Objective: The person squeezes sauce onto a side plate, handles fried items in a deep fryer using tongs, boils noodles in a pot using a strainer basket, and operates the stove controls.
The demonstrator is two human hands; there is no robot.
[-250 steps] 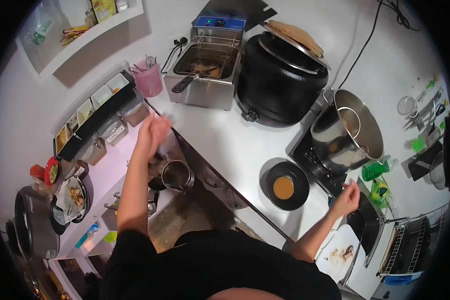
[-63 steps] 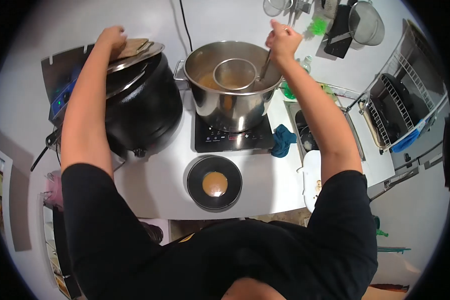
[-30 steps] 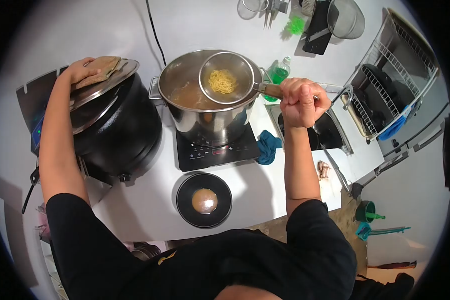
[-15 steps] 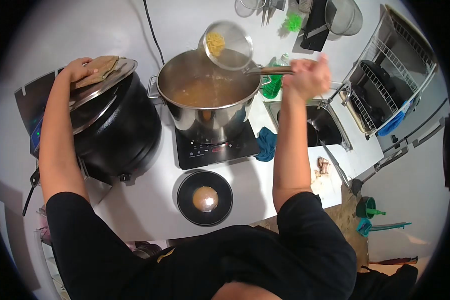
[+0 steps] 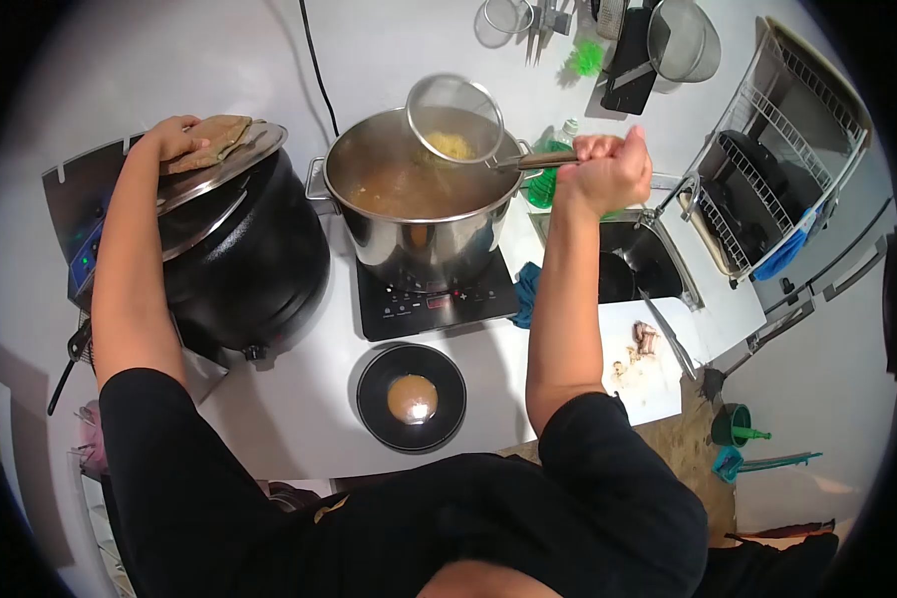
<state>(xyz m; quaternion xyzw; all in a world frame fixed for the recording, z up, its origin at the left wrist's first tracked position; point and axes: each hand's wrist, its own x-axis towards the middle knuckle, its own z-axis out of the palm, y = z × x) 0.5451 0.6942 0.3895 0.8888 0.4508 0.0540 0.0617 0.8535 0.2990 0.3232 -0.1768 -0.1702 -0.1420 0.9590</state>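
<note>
My right hand [image 5: 611,171] is closed round the handle of a mesh strainer [image 5: 455,108]. The strainer is held over the far right side of a large steel pot [image 5: 419,239], with yellow noodles [image 5: 450,148] gathered in its near part. Brownish liquid [image 5: 394,184] shows inside the pot. At the left, my left hand [image 5: 174,138] grips a folded cloth [image 5: 209,140] against a metal lid [image 5: 237,164]. The lid is tilted up over a big black soup kettle [image 5: 259,259], whose inside is hidden.
The pot stands on an induction cooker [image 5: 434,309]. In front is a black bowl [image 5: 412,397] with brownish liquid. At right are a green soap bottle [image 5: 542,187], a sink [image 5: 668,249], a knife [image 5: 670,334] on a white board [image 5: 648,384], and a dish rack [image 5: 767,149].
The strainer has come lower and its tilt has changed; the noodles now lie toward its near rim. My right hand has dropped slightly. My left hand stays on the cloth and lid.
</note>
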